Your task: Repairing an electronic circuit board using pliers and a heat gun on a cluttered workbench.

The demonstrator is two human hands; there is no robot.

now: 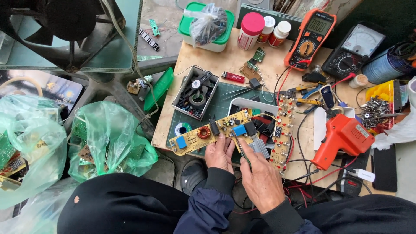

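A wooden table fills the far right of the scene, with two green plastic bags of parts on the left. An orange soldering gun lies at the right, near edge. A yellow circuit board sits at the table's near edge. The left hand grips its near edge from below, fingers closed. The right hand pinches a thin probe against the board.
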